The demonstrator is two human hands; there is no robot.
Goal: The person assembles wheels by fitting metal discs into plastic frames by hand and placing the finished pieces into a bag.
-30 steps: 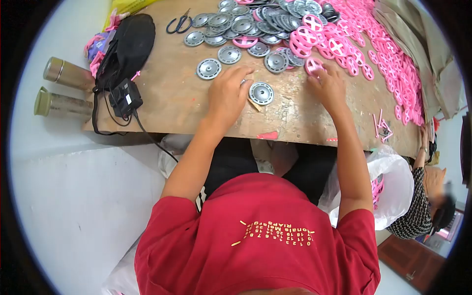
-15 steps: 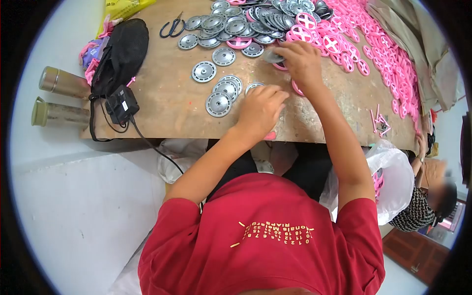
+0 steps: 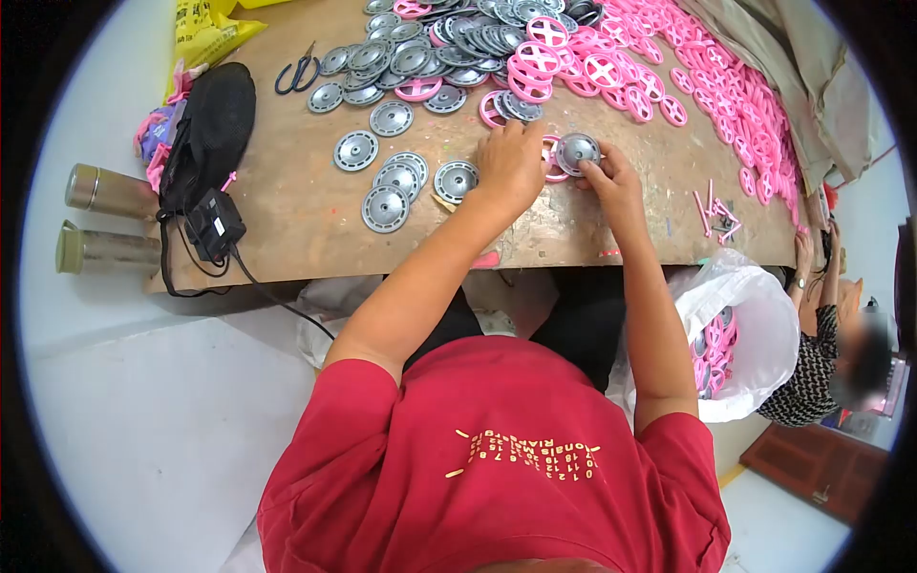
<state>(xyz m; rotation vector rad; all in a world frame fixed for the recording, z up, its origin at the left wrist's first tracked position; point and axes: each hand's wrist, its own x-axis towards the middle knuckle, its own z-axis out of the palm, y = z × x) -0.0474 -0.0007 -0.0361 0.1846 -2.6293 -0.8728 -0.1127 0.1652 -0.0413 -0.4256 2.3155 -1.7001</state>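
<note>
My right hand [image 3: 614, 181] pinches a silver-grey toy wheel disc [image 3: 578, 153] between thumb and fingers, just above the table. Partly behind that disc is a pink spoked wheel [image 3: 552, 159], close to the thumb side of my left hand. My left hand [image 3: 511, 167] is palm down, its fingers reaching forward to the near edge of a grey disc [image 3: 522, 107] beside the pile; nothing shows in its grasp. Left of its wrist lies another grey disc [image 3: 456, 180]. Several more loose discs [image 3: 385, 208] lie further left, some overlapping.
Grey discs [image 3: 411, 60] and pink wheels [image 3: 604, 72] are heaped at the back. Scissors [image 3: 299, 72], a black pouch [image 3: 205, 134], an adapter [image 3: 217, 224] and metal flasks [image 3: 110, 191] stand left. Pink pins [image 3: 712, 210] and a plastic bag [image 3: 764, 334] are right, near another person [image 3: 812, 377].
My right hand has drawn back from the pile toward me with the grey disc. My left hand has moved forward to the pile's near edge. The view has shifted slightly.
</note>
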